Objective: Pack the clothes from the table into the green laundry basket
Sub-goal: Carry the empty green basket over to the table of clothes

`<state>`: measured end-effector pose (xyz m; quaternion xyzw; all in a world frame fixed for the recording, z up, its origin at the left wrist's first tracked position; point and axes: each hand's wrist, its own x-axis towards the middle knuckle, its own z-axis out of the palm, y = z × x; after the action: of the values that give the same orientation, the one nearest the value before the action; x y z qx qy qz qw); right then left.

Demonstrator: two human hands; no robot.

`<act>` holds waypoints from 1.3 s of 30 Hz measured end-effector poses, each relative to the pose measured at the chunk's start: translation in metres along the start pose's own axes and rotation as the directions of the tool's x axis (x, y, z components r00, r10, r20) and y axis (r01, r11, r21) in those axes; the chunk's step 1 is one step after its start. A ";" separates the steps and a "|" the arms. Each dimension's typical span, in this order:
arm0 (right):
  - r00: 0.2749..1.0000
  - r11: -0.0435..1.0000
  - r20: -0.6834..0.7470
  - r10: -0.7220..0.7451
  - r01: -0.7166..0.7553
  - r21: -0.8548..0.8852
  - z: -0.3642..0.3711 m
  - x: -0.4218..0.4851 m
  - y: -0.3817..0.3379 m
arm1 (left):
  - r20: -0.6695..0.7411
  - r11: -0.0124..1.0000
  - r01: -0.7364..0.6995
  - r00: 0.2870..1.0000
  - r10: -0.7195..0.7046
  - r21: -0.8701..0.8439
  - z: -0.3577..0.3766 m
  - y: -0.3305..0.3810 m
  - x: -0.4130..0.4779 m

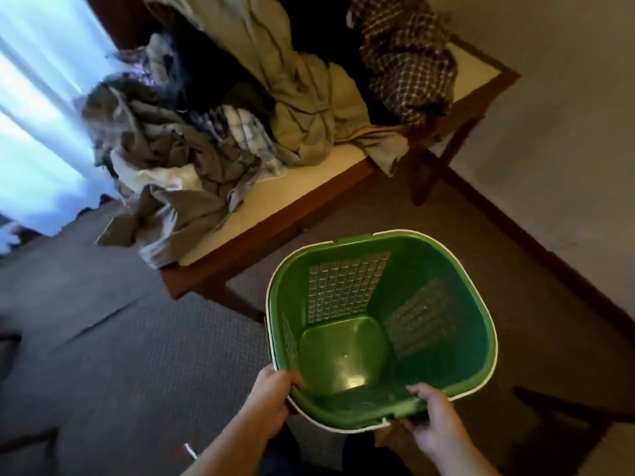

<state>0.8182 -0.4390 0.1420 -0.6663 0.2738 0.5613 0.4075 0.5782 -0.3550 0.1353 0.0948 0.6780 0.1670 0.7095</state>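
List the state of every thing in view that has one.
Basket: upright, empty, held at its near rim.
Table: mostly covered, near edge bare.
Clothes: heaped loose on the table, none in the basket.
Left hand: grips the basket's rim.
Right hand: grips the basket's rim.

wooden-framed table (309,187) with pale top, heap of crumpled clothes (213,108) on it, carpeted floor (103,338)
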 end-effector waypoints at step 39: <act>0.965 0.731 0.180 -0.193 0.264 -0.630 0.074 0.140 0.065 | -0.386 0.900 -0.124 0.873 0.299 0.418 -0.061 -0.088 0.131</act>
<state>0.7566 -0.3971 -0.0120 -0.7648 -0.0425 0.5999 0.2311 0.5303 -0.3947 -0.0223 0.2652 0.8252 0.1274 0.4822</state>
